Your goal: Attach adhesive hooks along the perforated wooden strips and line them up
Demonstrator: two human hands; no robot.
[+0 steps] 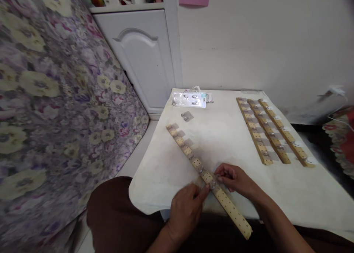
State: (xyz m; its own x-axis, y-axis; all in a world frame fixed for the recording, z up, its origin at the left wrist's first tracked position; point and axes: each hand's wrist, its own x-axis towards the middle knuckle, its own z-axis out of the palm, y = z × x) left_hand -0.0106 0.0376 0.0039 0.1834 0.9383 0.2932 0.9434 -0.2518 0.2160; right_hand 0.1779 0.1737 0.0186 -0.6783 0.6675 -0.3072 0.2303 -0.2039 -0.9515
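A long wooden strip with rows of small holes [190,158] lies slanted across the near part of the white table [226,135]. Several small clear hook pads are stuck along its far half. My left hand [185,208] has its fingers drawn together, and its fingertip presses a clear hook pad [212,184] onto the strip. My right hand [235,179] pinches the same pad from the other side. The near end of the strip sticks out past the table edge over my lap.
Three more wooden strips with hooks [272,131] lie side by side at the right of the table. A clear packet of hooks [190,99] and one loose hook pad [187,115] lie at the far left. A flowered mattress [55,98] and a white cabinet [141,54] stand on the left.
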